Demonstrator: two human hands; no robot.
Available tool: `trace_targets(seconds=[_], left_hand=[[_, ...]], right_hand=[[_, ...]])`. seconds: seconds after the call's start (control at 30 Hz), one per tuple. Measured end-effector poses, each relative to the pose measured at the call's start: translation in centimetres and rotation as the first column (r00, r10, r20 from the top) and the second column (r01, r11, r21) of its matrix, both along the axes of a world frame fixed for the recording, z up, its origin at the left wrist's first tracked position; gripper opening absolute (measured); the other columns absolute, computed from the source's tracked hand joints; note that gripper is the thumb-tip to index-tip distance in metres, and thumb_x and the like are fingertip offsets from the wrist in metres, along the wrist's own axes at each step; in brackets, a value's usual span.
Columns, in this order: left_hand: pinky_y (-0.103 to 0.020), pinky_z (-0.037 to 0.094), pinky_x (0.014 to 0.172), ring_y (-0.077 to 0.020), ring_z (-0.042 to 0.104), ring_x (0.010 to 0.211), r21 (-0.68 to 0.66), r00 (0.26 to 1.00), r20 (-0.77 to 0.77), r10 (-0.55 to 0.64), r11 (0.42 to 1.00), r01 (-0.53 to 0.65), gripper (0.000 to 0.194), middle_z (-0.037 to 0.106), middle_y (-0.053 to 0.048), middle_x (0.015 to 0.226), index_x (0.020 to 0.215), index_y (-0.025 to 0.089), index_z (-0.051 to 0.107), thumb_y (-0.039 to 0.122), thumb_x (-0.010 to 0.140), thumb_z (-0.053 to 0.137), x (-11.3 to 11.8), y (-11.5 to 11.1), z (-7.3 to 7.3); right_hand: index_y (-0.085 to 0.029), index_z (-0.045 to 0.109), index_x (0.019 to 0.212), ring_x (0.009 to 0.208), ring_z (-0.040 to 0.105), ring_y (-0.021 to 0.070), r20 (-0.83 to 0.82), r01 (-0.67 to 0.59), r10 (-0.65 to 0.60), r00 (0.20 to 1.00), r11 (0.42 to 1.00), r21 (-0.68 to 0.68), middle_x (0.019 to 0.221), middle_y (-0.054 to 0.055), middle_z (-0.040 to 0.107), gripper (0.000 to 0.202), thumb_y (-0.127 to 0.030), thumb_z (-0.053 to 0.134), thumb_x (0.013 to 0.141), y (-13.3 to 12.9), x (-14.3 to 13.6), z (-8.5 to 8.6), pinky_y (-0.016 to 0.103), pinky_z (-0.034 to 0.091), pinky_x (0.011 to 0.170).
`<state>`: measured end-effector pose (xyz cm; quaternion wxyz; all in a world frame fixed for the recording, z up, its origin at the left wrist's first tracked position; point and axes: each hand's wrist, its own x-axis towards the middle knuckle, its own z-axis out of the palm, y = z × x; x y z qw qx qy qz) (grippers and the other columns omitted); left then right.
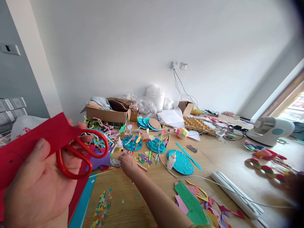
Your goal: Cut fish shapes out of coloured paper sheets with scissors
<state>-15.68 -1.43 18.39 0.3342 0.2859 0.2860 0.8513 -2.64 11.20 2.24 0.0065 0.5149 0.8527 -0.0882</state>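
My left hand [45, 177], close to the camera at the left, is closed on red paper [51, 131] and on scissors [91, 155] with red handles. The scissors' loops point right, and their blades are hidden by the paper. A dark dot and faint lines mark the red sheet. My right hand [129, 164] reaches down to the tabletop with its fingers curled. Its fingertips meet the right end of a grey patterned paper fish [115, 162]; any grip is hidden. Close by lie a purple paper piece [98, 161], a small glue bottle [119, 144] and a purple paper fish [144, 158].
Blue discs with paper figures [155, 145] stand behind my right hand. A white bottle [171, 161] stands by a blue oval [184, 163]. Paper scraps [190, 202], a power strip [237, 193] and a fan [270, 129] lie rightward. A cable crosses the table. Boxes [106, 114] line the wall.
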Motion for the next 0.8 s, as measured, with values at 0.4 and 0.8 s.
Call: trace_targets(seconds=[0.4, 0.8], left_hand=[[-0.022, 0.061, 0.069, -0.0199, 0.065, 0.096, 0.0, 1.0, -0.005, -0.011, 1.0, 0.011, 0.028, 0.073, -0.002, 0.096, 0.098, 0.02, 0.072, 0.034, 0.082, 0.054, 0.8, -0.6, 0.5], [-0.026, 0.061, 0.072, -0.0205, 0.064, 0.097, 0.015, 1.0, 0.026, -0.01, 1.0, 0.01, 0.028, 0.071, -0.002, 0.098, 0.1, 0.019, 0.072, 0.032, 0.081, 0.056, 0.6, -0.6, 0.4]], right_hand=[[-0.017, 0.057, 0.117, 0.1, 0.061, 0.0218, -0.065, -0.052, 0.051, 0.997, 0.998, -0.016, 0.119, 0.008, 0.059, 0.028, -0.03, 0.056, 0.092, -2.1, -1.5, -1.2, 0.042, 0.052, 0.083], [-0.017, 0.057, 0.117, 0.099, 0.061, 0.0216, -0.021, -0.02, 0.018, 1.0, 0.993, -0.116, 0.118, 0.008, 0.059, 0.028, -0.03, 0.056, 0.092, -2.7, -1.7, -0.4, 0.041, 0.052, 0.083]])
